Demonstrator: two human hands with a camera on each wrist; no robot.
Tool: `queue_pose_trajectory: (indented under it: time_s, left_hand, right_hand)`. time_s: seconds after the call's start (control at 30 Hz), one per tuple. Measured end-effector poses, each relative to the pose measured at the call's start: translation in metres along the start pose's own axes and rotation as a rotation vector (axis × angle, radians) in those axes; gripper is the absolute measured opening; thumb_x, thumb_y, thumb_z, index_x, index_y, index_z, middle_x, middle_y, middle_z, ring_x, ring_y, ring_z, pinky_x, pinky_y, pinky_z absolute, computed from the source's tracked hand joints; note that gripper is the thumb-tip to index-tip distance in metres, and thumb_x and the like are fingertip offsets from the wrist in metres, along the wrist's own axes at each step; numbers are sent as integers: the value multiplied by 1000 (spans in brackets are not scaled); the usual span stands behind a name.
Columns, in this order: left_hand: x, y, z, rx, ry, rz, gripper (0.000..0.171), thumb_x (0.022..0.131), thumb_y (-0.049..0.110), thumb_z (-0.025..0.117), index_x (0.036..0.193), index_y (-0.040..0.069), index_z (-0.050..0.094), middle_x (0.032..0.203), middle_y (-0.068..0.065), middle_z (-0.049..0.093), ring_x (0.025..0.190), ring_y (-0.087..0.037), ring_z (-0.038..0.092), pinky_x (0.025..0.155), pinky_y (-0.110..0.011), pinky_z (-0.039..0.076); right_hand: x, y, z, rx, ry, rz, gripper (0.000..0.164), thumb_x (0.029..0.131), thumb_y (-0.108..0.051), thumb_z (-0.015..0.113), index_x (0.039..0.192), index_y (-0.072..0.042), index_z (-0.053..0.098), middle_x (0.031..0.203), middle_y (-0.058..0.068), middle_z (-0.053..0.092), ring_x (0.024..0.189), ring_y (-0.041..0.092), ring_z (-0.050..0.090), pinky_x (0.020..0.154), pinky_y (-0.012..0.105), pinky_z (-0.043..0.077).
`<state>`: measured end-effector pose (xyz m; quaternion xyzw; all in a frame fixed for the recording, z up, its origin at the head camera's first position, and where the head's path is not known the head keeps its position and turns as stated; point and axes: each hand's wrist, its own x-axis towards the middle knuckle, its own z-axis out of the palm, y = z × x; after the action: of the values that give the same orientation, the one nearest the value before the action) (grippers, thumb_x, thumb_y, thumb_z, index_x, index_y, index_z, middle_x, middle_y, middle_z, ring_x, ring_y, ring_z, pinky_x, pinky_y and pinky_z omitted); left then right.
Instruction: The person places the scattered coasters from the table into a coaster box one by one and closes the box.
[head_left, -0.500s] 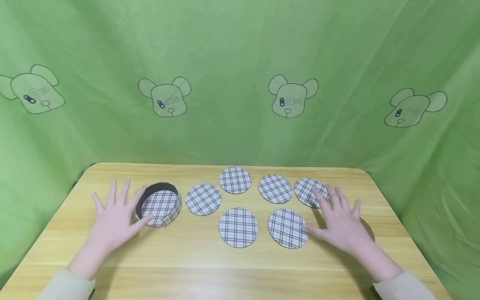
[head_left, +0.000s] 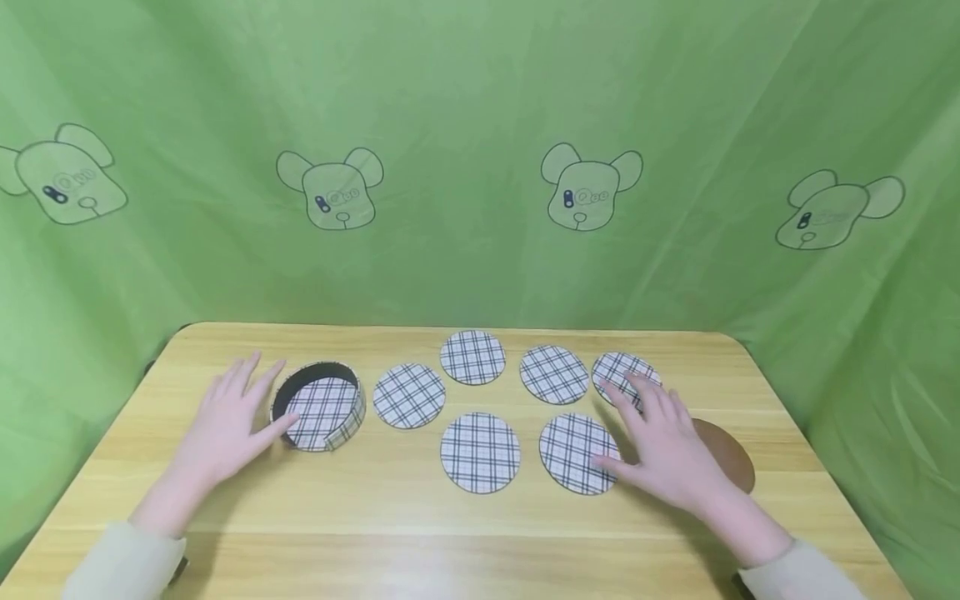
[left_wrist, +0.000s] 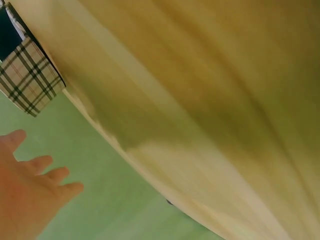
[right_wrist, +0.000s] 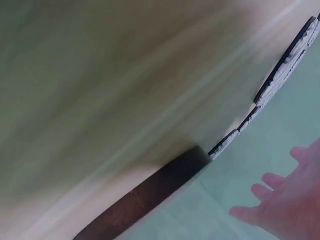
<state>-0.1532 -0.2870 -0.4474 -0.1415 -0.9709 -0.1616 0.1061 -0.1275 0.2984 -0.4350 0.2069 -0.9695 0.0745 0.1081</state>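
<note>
My left hand (head_left: 221, 425) hovers left of a round plaid coaster holder (head_left: 347, 429), its fingers loosely extended and holding nothing. The thumb tip overlaps the holder's near-left rim in the head view. This holder has a dark inner wall, a plaid floor and a gap at its front. My right hand (head_left: 663, 446) hangs over the right side of the table, fingers spread and slightly bent, nothing in its grasp. Its thumb overlaps a plaid coaster (head_left: 573, 450), and its fingertips partly cover another coaster (head_left: 622, 367) farther back. In both wrist views the hands appear above the tabletop.
Several more plaid coasters lie flat mid-table, among them a front one (head_left: 480, 452), a back one (head_left: 472, 357) and one beside the holder (head_left: 408, 396). A brown round piece (head_left: 731, 458) lies right of my right hand. Green curtain (head_left: 465, 250) surrounds the wooden table (head_left: 390, 542).
My left hand has drawn slightly left from the holder, its fingers closer together. The right hand has shifted a little left, uncovering more of the brown round piece. The coasters lie as before.
</note>
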Motion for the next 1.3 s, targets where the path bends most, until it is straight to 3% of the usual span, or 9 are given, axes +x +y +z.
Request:
queue_pose_trajectory:
  time_s: [0.33, 0.53, 0.7, 0.77, 0.87, 0.93, 1.1, 1.23, 1.3]
  left_hand:
    - [6, -6, -4, -134, -77, -21, 88, 98, 48, 71, 165, 6, 33, 167, -34, 32, 149, -60, 32, 114, -85, 29]
    - [8, -13, -4, -297, -106, -20, 90, 96, 37, 77, 164, 1, 32, 167, -33, 32, 151, -59, 30, 117, -84, 25]
    - [7, -16, -4, -414, -99, -24, 90, 91, 26, 82, 161, -4, 35, 162, -36, 37, 144, -60, 38, 116, -81, 32]
    - [7, -16, -3, -453, -99, -25, 91, 89, 21, 84, 161, -4, 35, 160, -36, 38, 141, -59, 42, 119, -70, 38]
    - [7, -18, -1, -540, -108, -30, 93, 87, 14, 86, 161, -6, 33, 159, -37, 40, 141, -59, 44, 122, -32, 46]
    - [7, -18, -1, -594, -123, -44, 94, 87, 11, 86, 162, -6, 31, 159, -37, 40, 142, -60, 44, 117, -18, 44]
    - [8, -22, 1, -703, -161, -85, 96, 88, 5, 84, 164, -5, 26, 161, -38, 37, 143, -62, 41, 116, -22, 46]
    - [9, -23, 3, -766, -173, -95, 96, 88, 2, 82, 164, -6, 23, 163, -38, 34, 143, -62, 38, 104, -1, 40]
    - [9, -24, 4, -792, -184, -102, 97, 88, 1, 81, 164, -7, 22, 163, -38, 33, 144, -59, 39, 103, 0, 39]
  right_hand:
    - [3, -9, 7, 59, -5, -100, 104, 83, -58, 83, 165, -15, 36, 160, 30, 40, 143, 52, 44, 114, 74, 43]
    - [2, -11, 9, 108, -49, -141, 102, 82, -59, 85, 161, -10, 42, 164, 27, 39, 146, 49, 44, 112, 74, 46]
    - [1, -10, 12, 166, -85, -170, 102, 82, -61, 84, 161, -10, 43, 162, 25, 41, 145, 46, 44, 110, 70, 51]
    - [1, -9, 12, 197, -99, -178, 101, 83, -60, 84, 161, -10, 43, 161, 24, 43, 144, 44, 44, 108, 68, 53]
    - [0, -8, 13, 240, -128, -177, 102, 83, -58, 85, 161, -10, 42, 158, 21, 45, 144, 42, 44, 108, 66, 54]
    - [0, -7, 14, 265, -147, -170, 102, 82, -58, 86, 161, -9, 42, 157, 19, 46, 143, 40, 44, 108, 66, 54]
    - [-1, -4, 17, 317, -169, -157, 106, 77, -55, 90, 160, -8, 43, 154, 16, 48, 141, 39, 44, 109, 67, 52]
    - [-1, -3, 20, 346, -164, -161, 108, 72, -50, 94, 159, -7, 45, 152, 17, 49, 138, 40, 46, 108, 70, 51]
    - [-1, -3, 20, 354, -165, -162, 110, 69, -48, 95, 158, -7, 45, 152, 18, 49, 138, 41, 46, 108, 71, 51]
